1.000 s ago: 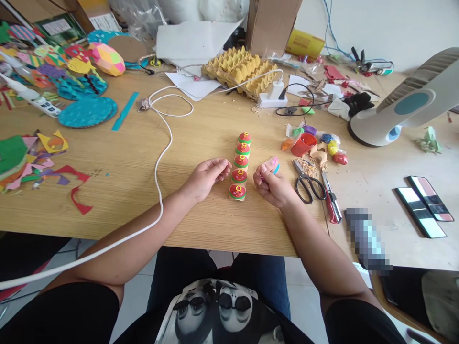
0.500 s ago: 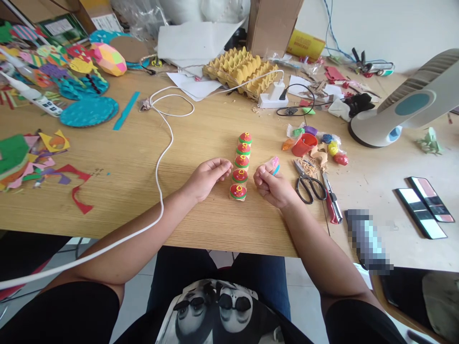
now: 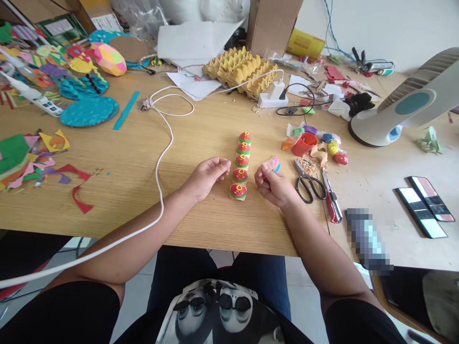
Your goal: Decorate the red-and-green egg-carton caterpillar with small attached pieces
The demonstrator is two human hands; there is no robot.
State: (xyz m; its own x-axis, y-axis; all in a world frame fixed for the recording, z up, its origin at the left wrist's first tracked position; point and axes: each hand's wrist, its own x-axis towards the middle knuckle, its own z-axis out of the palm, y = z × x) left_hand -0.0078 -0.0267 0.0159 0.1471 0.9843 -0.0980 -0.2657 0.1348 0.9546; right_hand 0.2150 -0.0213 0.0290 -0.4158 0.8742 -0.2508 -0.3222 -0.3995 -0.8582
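Note:
A row of several small domed pieces [image 3: 239, 175], red on top with green bands and yellow curls, stands on the table between my hands. My left hand [image 3: 211, 176] is just left of the row, thumb and fingertips pinched together; anything between them is too small to make out. To the right of the row, my right hand [image 3: 272, 185] is closed, fingers curled in and thumb pressed against them. Whatever it may grip is hidden. A pink clear-wrapped bit [image 3: 274, 161] and a small blue piece [image 3: 277, 168] show right behind its knuckles; whether they touch the hand I cannot tell.
Black-handled scissors [image 3: 309, 184] and a red utility knife [image 3: 333, 203] lie right of my right hand. Beyond are a red cup [image 3: 304, 144], clay packets and a white fan [image 3: 390, 110]. A white cable [image 3: 160, 177] crosses my left forearm. Yellow egg trays [image 3: 240, 71] stand behind.
My left hand has shifted very slightly to the left. The fingers of my right hand have moved a little. The row of domed pieces stays in place.

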